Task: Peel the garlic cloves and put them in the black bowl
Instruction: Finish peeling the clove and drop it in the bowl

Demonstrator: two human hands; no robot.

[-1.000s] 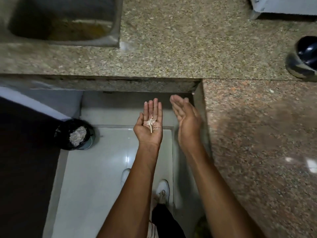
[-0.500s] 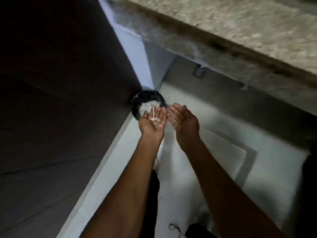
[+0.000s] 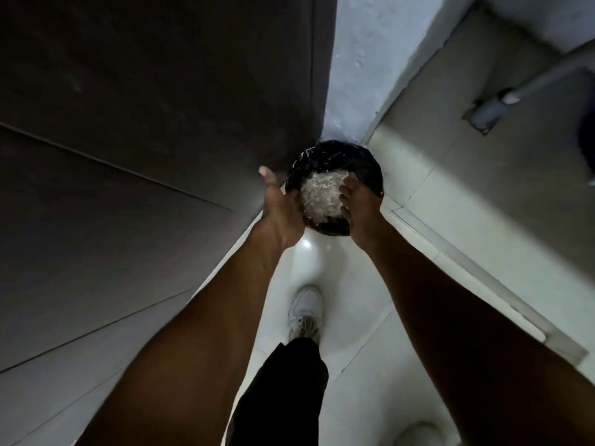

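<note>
Both hands over a black-lined bin (image 3: 335, 156) on the white floor (image 3: 370, 317), in the corner beside a dark cabinet (image 3: 145, 123). Bin holds pale papery scraps (image 3: 320, 196), probably garlic skins. Left hand (image 3: 281, 207) at the bin's left rim, thumb up, fingers hidden, grip unclear. Right hand (image 3: 359, 204) at the right rim, fingers extended downward, loose, holding nothing visible. White shoe (image 3: 306, 312) below. Black bowl, cloves out of view.
</note>
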